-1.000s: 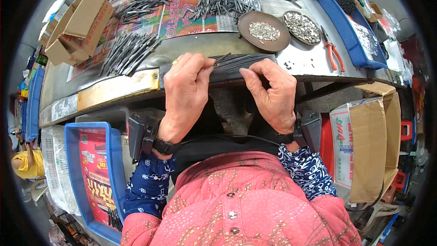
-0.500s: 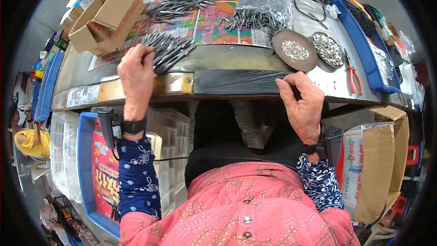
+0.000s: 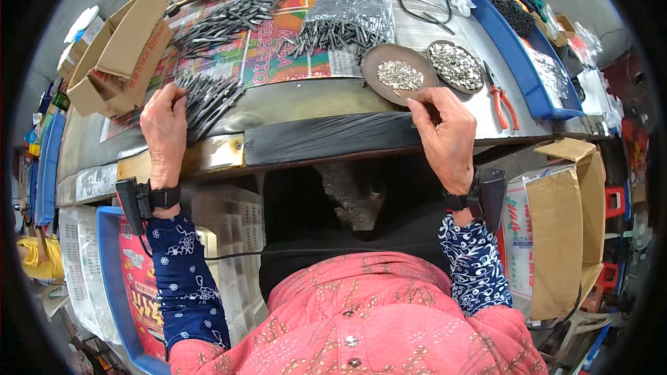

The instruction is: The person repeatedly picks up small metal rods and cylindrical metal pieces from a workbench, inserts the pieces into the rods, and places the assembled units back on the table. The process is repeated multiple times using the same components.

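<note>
My left hand [image 3: 165, 119] is closed in a pinch at the left end of a near pile of thin dark sticks [image 3: 212, 103] on the work table. Whatever its fingertips hold, if anything, I cannot make out. My right hand [image 3: 448, 140] is also pinched, thumb against curled fingers, over the table's front edge, just in front of a brown round dish [image 3: 372, 73] with small silvery metal pieces [image 3: 401, 76]. Any small thing between its fingertips is not visible. Beside that dish stands a second dish of silvery pieces [image 3: 455, 67].
Red-handled pliers [image 3: 501, 104] lie right of the dishes, near a long blue tray [image 3: 538, 90]. An open cardboard box [image 3: 118, 62] stands at left. Farther back are another stick pile [image 3: 229, 24] and a clear bag [image 3: 351, 10] of sticks. A carton [image 3: 556, 236] sits below right.
The whole view has shifted, with the table things now farther left. My right hand has moved forward and rightward, closer to the brown dish. My left hand stays pinched by the near pile.
</note>
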Demonstrator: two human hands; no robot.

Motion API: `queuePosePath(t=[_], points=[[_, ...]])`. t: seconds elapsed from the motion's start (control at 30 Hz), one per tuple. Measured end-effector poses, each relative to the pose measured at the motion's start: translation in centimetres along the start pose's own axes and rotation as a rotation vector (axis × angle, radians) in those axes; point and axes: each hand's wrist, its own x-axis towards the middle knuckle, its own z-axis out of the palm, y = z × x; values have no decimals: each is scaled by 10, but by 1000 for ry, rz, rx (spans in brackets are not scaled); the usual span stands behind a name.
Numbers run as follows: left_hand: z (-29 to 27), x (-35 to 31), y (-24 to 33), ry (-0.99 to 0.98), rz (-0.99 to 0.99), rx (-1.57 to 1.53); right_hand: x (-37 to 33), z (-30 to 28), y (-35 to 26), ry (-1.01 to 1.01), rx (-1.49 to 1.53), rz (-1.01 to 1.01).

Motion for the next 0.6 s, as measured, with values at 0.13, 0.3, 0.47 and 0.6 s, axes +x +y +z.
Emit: queuePosePath(t=[0.13, 0.3, 0.47, 0.6], points=[[4, 2, -6, -3, 27, 8, 4, 2, 9, 5, -156, -175], [3, 2, -7, -14, 8, 45, 7, 6, 10, -31, -229, -239], [-3, 1, 5, 26, 28, 103, 8, 7, 10, -67, -273, -245], [-7, -3, 24, 41, 24, 40, 5, 8, 12, -42, -266, -228]])
